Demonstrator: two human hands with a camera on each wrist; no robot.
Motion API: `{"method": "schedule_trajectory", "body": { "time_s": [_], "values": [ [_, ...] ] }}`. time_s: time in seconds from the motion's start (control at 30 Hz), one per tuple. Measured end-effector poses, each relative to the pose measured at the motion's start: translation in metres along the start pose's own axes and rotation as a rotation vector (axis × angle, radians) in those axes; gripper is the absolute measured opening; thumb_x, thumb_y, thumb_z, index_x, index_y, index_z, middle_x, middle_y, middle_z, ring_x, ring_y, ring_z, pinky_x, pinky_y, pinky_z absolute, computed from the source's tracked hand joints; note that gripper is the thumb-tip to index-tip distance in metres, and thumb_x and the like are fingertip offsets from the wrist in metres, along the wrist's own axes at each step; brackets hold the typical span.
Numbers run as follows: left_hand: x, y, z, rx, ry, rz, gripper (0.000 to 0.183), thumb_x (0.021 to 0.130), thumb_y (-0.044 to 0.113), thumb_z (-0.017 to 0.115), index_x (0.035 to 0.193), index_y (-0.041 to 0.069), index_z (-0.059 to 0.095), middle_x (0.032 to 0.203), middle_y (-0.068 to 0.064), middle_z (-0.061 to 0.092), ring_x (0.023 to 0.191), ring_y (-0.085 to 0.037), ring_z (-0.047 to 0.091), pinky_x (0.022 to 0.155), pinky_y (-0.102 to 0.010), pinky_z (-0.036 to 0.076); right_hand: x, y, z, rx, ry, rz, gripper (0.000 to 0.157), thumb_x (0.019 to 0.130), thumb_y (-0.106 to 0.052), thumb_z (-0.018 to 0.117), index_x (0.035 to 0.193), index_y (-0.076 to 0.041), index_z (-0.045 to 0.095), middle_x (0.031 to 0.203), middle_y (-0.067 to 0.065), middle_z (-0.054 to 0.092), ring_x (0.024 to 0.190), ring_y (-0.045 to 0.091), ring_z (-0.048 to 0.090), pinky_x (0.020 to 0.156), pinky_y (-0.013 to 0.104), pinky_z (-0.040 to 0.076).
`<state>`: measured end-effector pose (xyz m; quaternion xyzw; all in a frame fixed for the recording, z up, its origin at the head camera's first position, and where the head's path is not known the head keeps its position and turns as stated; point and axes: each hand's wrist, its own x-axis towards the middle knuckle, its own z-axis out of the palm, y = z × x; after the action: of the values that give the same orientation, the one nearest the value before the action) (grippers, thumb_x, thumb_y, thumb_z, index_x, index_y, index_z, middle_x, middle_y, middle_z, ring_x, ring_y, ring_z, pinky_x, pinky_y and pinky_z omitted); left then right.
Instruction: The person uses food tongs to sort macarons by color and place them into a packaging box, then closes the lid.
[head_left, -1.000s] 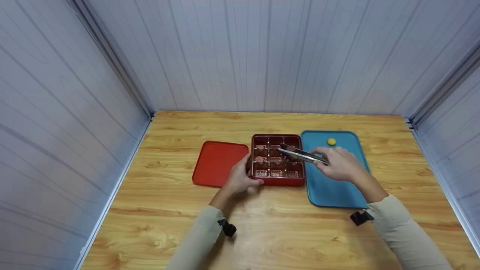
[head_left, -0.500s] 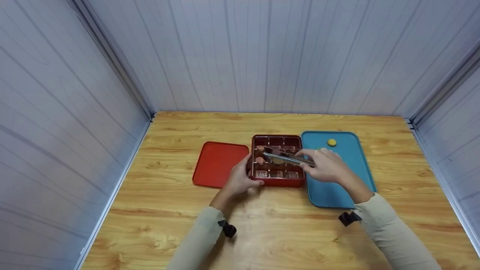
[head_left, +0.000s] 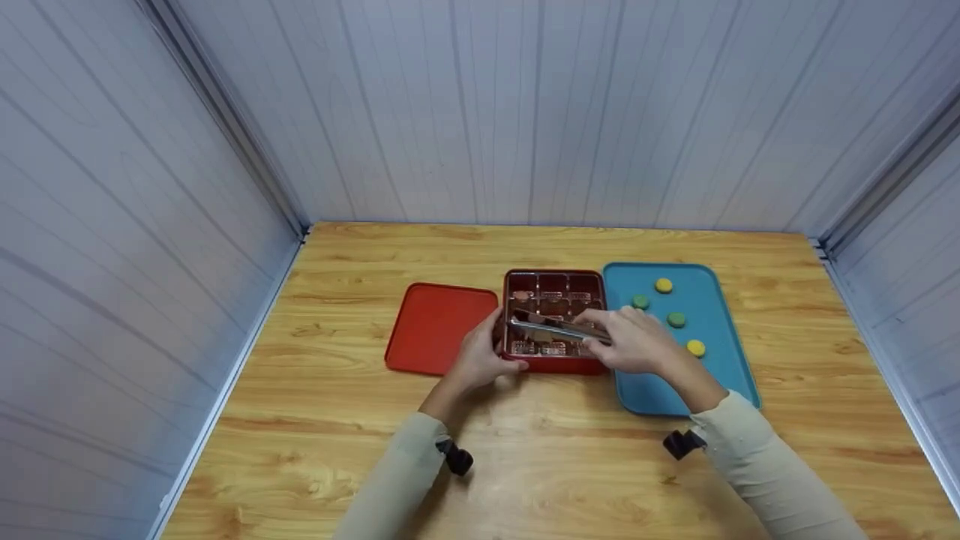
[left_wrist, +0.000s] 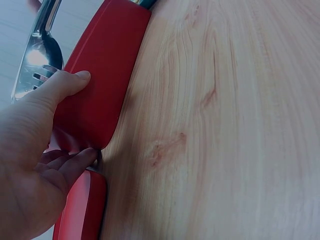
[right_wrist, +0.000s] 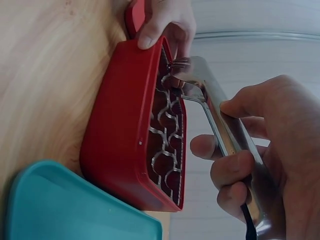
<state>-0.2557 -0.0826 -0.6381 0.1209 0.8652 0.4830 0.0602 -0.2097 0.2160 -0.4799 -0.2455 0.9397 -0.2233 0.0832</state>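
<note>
Red box [head_left: 555,365] sits on the table [head_left: 570,465], just beside the blue tray's [head_left: 652,394] left edge. Nearest: left hand [head_left: 478,360] grips its near-left corner, thumb on the near wall, fingers round the left side; same hold as a second ago. Right hand [head_left: 628,341] has fingers and thumb curled round metal tongs [head_left: 559,328]; we can't tell if the tips pinch anything. Change: tongs slid left and nearer, middle column to left column, tips now over the middle-left compartment, hiding the round piece we saw there. We'd judge the work has shifted to that column; placing or adjusting, can't say. Flat red lid [head_left: 441,322] lies left of the box, partly behind the left hand. Farther in, the box's far-left compartment shows a pinkish disc [head_left: 522,295]. Right hand's move also uncovered more of the tray, so we count four discs outside the box: near yellow disc [head_left: 696,349] toward the right edge, middle green disc [head_left: 676,320], second green disc [head_left: 640,301] by the left edge, far yellow disc [head_left: 664,286] near the far edge. Past the table's far edge, panelled wall [head_left: 487,112].
</note>
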Motion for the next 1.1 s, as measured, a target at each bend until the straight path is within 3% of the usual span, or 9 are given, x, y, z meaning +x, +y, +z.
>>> {"method": "schedule_trajectory", "body": {
  "time_s": [0.23,0.4,0.57,0.63,0.8,0.9,1.1],
  "values": [
    [0.002,-0.001,0.000,-0.004,-0.004,-0.021,0.127,0.074,0.027,0.106,0.177,0.009,0.034,0.174,-0.019,0.054,0.160,-0.039,0.053,0.137,-0.056,0.041,0.001,0.000,0.005,-0.001,-0.006,0.007,0.038,0.109,-0.024,0.066,0.145,-0.014,0.074,0.054,-0.011,0.031,0.047,0.007,0.020,0.048,0.024,0.016],
    [-0.008,0.016,-0.005,0.018,0.001,-0.011,0.122,0.077,0.027,0.105,0.176,0.006,0.036,0.172,-0.021,0.055,0.158,-0.040,0.055,0.136,-0.055,0.042,0.001,0.001,0.007,0.010,0.008,-0.007,0.038,0.108,-0.023,0.066,0.144,-0.014,0.074,0.056,-0.013,0.028,0.048,0.006,0.018,0.049,0.024,0.015],
    [-0.018,0.037,-0.013,-0.022,-0.003,0.005,0.119,0.077,0.022,0.104,0.173,0.002,0.038,0.169,-0.027,0.055,0.158,-0.047,0.053,0.136,-0.062,0.040,0.001,0.001,0.007,0.024,0.012,-0.009,0.037,0.109,-0.023,0.066,0.144,-0.014,0.075,0.055,-0.013,0.029,0.047,0.005,0.017,0.048,0.024,0.015],
    [-0.016,0.035,-0.012,-0.025,-0.006,-0.007,0.121,0.076,0.022,0.104,0.175,0.004,0.037,0.171,-0.025,0.055,0.159,-0.046,0.052,0.138,-0.062,0.037,0.001,0.001,0.007,0.023,0.012,-0.001,0.038,0.109,-0.023,0.066,0.144,-0.014,0.074,0.055,-0.013,0.029,0.047,0.005,0.018,0.048,0.023,0.014],
    [-0.005,0.011,-0.003,0.000,-0.005,-0.017,0.124,0.076,0.029,0.105,0.177,0.009,0.035,0.173,-0.018,0.055,0.162,-0.037,0.052,0.138,-0.054,0.041,0.001,0.003,0.007,0.022,0.017,0.006,0.039,0.108,-0.024,0.066,0.145,-0.013,0.074,0.054,-0.013,0.028,0.048,0.006,0.017,0.048,0.024,0.013],
    [-0.005,0.010,-0.003,-0.004,-0.003,-0.016,0.125,0.076,0.031,0.106,0.177,0.009,0.035,0.174,-0.019,0.054,0.162,-0.038,0.052,0.137,-0.054,0.041,0.000,0.004,0.006,0.026,0.019,0.004,0.040,0.108,-0.024,0.065,0.146,-0.013,0.073,0.054,-0.013,0.027,0.048,0.007,0.017,0.049,0.024,0.012],
    [-0.019,0.040,-0.013,-0.047,-0.008,-0.034,0.121,0.078,0.020,0.103,0.175,0.002,0.034,0.172,-0.028,0.051,0.160,-0.047,0.051,0.137,-0.060,0.039,-0.003,0.008,0.001,0.036,0.033,0.021,0.040,0.110,-0.026,0.067,0.147,-0.011,0.072,0.057,-0.011,0.039,0.048,0.008,0.024,0.049,0.024,0.017]
  ]
}}
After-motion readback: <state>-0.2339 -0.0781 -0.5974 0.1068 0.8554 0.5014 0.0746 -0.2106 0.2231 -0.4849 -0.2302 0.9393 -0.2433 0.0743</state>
